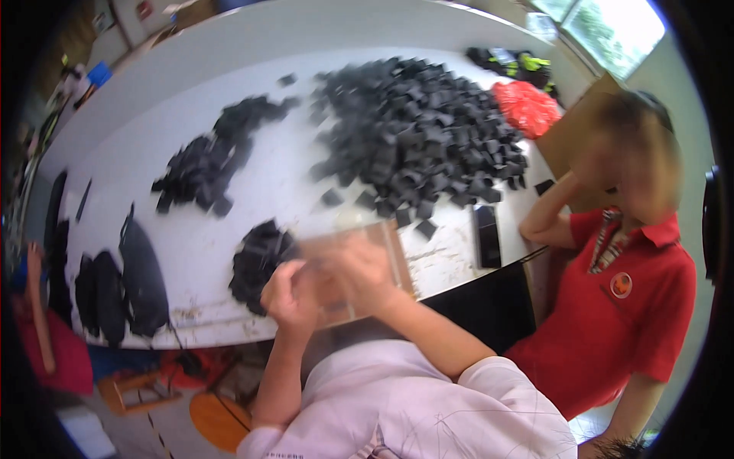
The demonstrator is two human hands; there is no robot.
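My left hand point(288, 297) is raised over the near edge of the white table, its fingers curled together; anything in them is too small or blurred to make out. Close beside it, my right hand point(361, 271) is smeared by motion, so its fingers cannot be read. Both hover around a brown wooden board point(399, 264) that lies at the table's front edge, partly hidden by them. Just left of the board sits a bunched clump of black pieces point(260, 256), next to my left hand.
A big heap of small black squares point(428, 126) covers the table's far middle and right. A smaller black heap point(202, 164) lies left. Dark pouches point(144, 279) are at the left edge, a red plastic bag point(527, 109) far right. A person in red point(627, 306) sits at right.
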